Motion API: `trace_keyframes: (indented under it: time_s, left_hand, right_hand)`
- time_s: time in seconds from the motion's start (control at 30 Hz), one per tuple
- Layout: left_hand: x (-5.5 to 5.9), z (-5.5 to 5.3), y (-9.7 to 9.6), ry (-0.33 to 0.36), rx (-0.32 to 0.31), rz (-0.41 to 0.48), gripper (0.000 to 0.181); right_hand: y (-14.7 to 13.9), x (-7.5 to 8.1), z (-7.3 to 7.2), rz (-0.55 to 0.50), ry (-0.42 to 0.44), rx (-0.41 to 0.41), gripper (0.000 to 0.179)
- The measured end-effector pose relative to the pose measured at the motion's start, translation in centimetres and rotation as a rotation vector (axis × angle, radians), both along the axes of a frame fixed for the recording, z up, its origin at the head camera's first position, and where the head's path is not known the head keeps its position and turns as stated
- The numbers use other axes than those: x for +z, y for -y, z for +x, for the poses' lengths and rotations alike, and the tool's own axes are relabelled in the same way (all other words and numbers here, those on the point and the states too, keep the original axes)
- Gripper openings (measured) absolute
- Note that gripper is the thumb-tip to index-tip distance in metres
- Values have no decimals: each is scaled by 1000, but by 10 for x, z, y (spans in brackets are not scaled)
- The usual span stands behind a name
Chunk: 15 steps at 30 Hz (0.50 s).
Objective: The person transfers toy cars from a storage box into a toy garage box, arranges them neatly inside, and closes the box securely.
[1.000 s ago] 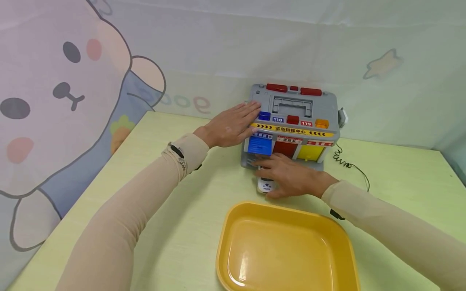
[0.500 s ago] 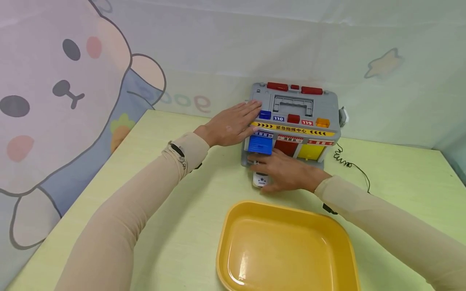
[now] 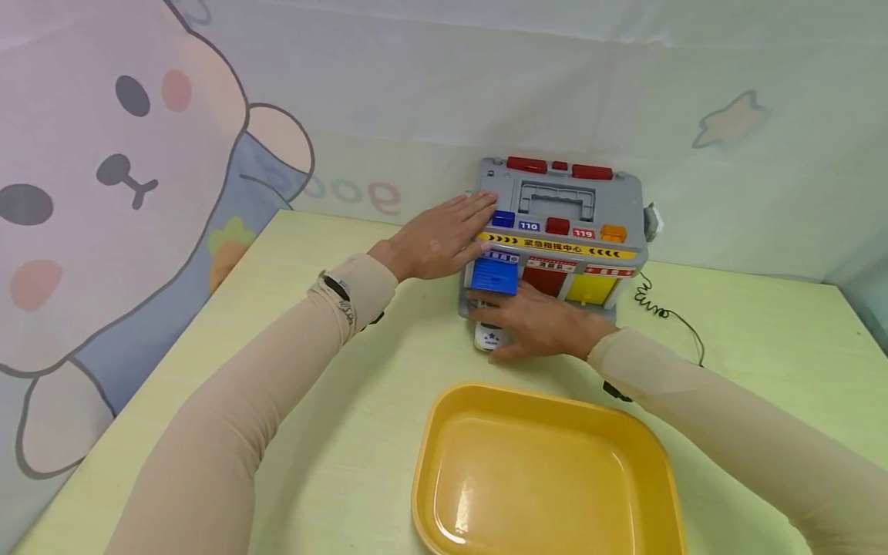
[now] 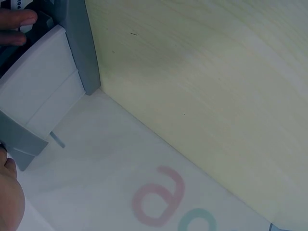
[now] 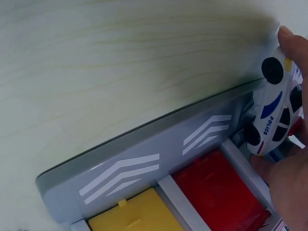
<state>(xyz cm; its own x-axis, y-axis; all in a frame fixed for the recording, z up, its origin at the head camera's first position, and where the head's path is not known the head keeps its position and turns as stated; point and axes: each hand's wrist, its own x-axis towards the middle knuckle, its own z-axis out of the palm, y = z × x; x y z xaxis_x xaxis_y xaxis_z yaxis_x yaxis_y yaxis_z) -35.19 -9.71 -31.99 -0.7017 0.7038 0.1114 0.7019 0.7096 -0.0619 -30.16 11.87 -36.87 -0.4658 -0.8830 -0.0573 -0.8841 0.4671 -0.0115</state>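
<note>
A grey toy emergency station (image 3: 576, 200) stands near the wall, with a blue door (image 3: 496, 276) raised and jutting outward, a red door (image 3: 543, 280) and a yellow door (image 3: 591, 290). My left hand (image 3: 444, 237) rests flat on its top left corner, fingers straight. A white toy police car (image 5: 275, 108) sits at the blue bay's mouth, its far end under the raised door. My right hand (image 3: 537, 320) holds the car, thumb at the near end and fingers along it. In the head view much of the car is hidden by this hand.
A yellow tray (image 3: 541, 478) lies on the table in front of the station. At the station's right side hangs a white piece (image 3: 654, 223), and a coiled black cord (image 3: 652, 304) runs over the table. A printed cloth (image 3: 430, 77) covers the wall behind.
My right hand has slid the police car forward and a little left, further under the blue door. The left hand has stayed on the station.
</note>
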Motion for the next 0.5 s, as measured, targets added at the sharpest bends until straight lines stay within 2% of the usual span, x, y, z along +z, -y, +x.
trace_keyframes:
  time_s: [0.27, 0.5]
  left_hand:
    - [-1, 3, 0, 2, 4, 2, 68]
    - [1, 2, 0, 7, 9, 2, 68]
  right_hand:
    - [4, -1, -3, 21, 0, -20, 67]
    - [6, -1, -4, -3, 7, -29, 65]
